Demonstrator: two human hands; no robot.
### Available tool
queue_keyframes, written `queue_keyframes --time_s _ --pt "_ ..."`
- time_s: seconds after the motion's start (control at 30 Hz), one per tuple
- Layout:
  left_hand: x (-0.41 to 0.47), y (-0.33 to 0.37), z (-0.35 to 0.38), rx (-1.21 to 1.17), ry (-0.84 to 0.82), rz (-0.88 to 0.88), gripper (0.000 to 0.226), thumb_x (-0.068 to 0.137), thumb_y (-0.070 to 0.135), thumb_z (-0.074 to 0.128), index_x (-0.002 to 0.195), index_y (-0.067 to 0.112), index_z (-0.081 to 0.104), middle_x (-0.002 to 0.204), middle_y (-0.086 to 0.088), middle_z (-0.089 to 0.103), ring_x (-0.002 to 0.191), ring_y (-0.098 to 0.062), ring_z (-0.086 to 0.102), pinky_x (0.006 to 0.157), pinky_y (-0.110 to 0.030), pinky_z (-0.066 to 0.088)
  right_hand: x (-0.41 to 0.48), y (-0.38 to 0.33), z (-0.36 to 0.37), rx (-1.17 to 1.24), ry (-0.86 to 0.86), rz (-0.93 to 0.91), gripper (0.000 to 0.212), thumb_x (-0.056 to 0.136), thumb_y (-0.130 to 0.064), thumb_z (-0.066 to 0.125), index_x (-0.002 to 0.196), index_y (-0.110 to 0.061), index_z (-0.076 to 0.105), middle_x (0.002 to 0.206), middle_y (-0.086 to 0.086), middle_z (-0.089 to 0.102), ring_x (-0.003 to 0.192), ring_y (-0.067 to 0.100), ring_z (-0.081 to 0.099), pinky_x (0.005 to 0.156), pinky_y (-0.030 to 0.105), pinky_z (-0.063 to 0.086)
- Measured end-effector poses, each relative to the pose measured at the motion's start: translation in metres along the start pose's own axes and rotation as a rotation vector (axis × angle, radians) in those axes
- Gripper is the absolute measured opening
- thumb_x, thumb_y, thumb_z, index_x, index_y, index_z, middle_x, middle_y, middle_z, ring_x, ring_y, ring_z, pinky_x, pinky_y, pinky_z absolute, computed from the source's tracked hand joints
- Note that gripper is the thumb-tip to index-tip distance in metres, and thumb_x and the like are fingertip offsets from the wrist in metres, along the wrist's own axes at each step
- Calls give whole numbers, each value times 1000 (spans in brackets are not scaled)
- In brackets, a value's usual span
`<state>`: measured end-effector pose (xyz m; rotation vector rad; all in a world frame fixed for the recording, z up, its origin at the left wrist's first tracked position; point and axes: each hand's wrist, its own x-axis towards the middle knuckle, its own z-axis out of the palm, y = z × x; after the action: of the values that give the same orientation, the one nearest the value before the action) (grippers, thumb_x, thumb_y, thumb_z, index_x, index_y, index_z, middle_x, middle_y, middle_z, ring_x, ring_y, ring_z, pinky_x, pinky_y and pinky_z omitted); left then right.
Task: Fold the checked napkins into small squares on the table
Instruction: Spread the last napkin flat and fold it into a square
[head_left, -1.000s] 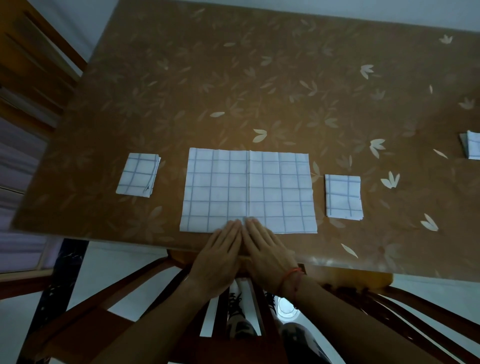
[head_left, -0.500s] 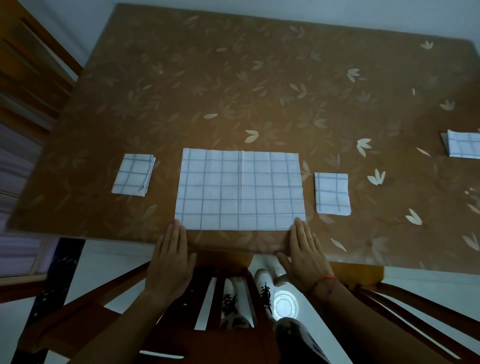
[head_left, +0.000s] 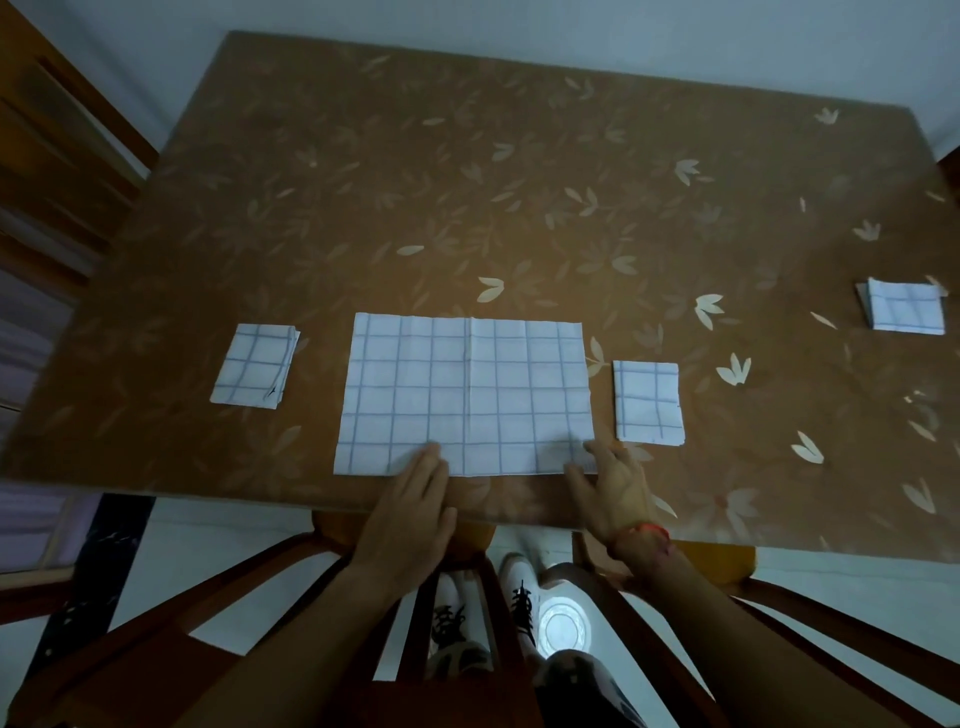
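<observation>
A large checked napkin (head_left: 467, 395), folded into a wide rectangle with a centre crease, lies flat near the front edge of the brown table (head_left: 519, 182). My left hand (head_left: 410, 509) rests with straight fingers on the napkin's near edge, left of the middle. My right hand (head_left: 610, 483) covers the near right corner; its fingers are curled and the thumb lies along the near edge, pinching that corner. Three napkins folded into small squares lie on the table: one on the left (head_left: 254, 371), one just right of the large napkin (head_left: 647, 402), one at the far right (head_left: 906, 312).
The table's front edge runs just under my wrists. A wooden chair (head_left: 311, 597) stands below it, with my feet (head_left: 483, 618) between its rails. Another wooden chair (head_left: 52, 156) stands at the table's left side. A wall lies beyond the far edge.
My hands slid apart from the middle of the near edge to its corners. Now the left has come back inward onto the edge and the right has curled onto the near right corner.
</observation>
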<state>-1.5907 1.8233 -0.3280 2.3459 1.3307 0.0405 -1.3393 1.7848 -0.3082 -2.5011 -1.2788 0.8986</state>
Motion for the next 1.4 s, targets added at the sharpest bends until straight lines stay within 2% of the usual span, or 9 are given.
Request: queue_keyframes --time_s 0.1,0.3,0.63,0.7,0.83,0.93,1.1,1.27,1.4 --pt "14 14 1 31 -31 58 60 92 37 30 140 3 43 152 -14 35 142 -24 28 113 -41 21 14 -15 -19 72 -19 46 38 87 -37 51 118 -15 58 107 9 65 98 27 60 84 39 53" --pt "25 20 5 39 -67 61 69 90 44 19 146 6 35 157 -10 26 146 -21 18 114 -36 5 32 -22 -33 166 -86 213 31 89 -31 55 108 -9 65 108 13 66 99 29 60 84 32 44" --pt "28 20 10 15 -96 27 73 87 45 13 147 9 33 159 -6 19 147 -21 12 116 -34 5 46 -20 -35 420 -139 356 17 85 -31 61 75 -16 61 78 12 70 75 29 65 78 44 56" --pt "28 20 9 9 -98 26 74 86 46 10 148 10 31 160 -5 16 148 -19 9 117 -33 3 50 -18 -32 510 -119 377 11 82 -26 65 81 -16 61 78 12 70 81 31 69 79 49 58" --pt "28 23 6 -16 -92 16 64 92 42 21 147 10 33 160 -4 17 148 -18 9 116 -32 4 54 -22 -33 696 -150 437 43 72 -9 74 112 -7 58 81 17 68 72 32 69 71 49 60" --pt "30 25 4 -18 -79 11 56 93 35 38 143 10 40 157 -6 26 146 -20 17 113 -32 8 53 -28 -36 755 -178 428 46 71 1 76 112 -5 56 79 16 64 63 28 64 62 41 59" --pt "38 34 4 33 -36 -16 55 88 35 56 135 7 48 140 -13 49 133 -27 43 106 -38 37 47 -37 -46 662 -122 267 54 69 -1 78 111 -11 46 79 0 54 67 20 57 65 43 57" --pt "57 63 -2 118 -73 -145 73 89 55 47 147 14 27 146 -11 36 129 -27 38 100 -37 40 35 -47 -51 810 -268 279 61 67 4 77 118 -9 47 84 14 67 52 22 58 49 31 50" --pt "64 78 -2 132 -30 -194 69 91 54 44 146 17 25 143 -10 37 124 -26 43 94 -38 42 28 -50 -49 856 -362 248 65 65 2 78 123 -12 51 91 19 70 43 20 53 49 28 49"
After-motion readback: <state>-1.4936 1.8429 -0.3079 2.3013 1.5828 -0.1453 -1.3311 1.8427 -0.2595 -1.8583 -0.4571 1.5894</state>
